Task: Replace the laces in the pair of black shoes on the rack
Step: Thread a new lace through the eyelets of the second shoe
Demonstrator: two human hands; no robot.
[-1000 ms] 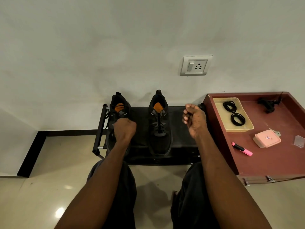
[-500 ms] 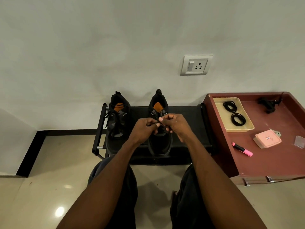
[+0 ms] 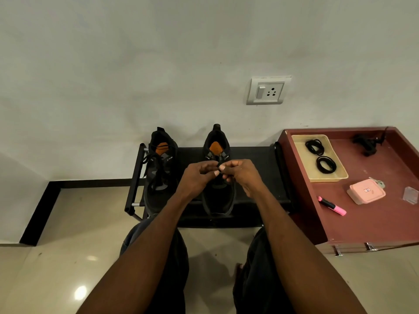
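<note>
Both hands barely shifted since half a second ago, same spot over right shoe. Left hand (image 3: 199, 177) and right hand (image 3: 241, 175) fingers pinching lace (image 3: 219, 165) near tongue. Right shoe (image 3: 217, 196) on rack (image 3: 251, 159) centre, left shoe (image 3: 159, 177) at 9 o'clock. Lace soft, limp, light; grip by tip. Spare laces (image 3: 326, 164) in tray (image 3: 299, 150), 2 o'clock.

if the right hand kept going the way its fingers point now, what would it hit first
Its fingers point left, toward the left hand, whose fingertips look nearly touching it over the right shoe. So the right hand would likely meet the left hand first, though depth between them is unclear from this view.
</note>
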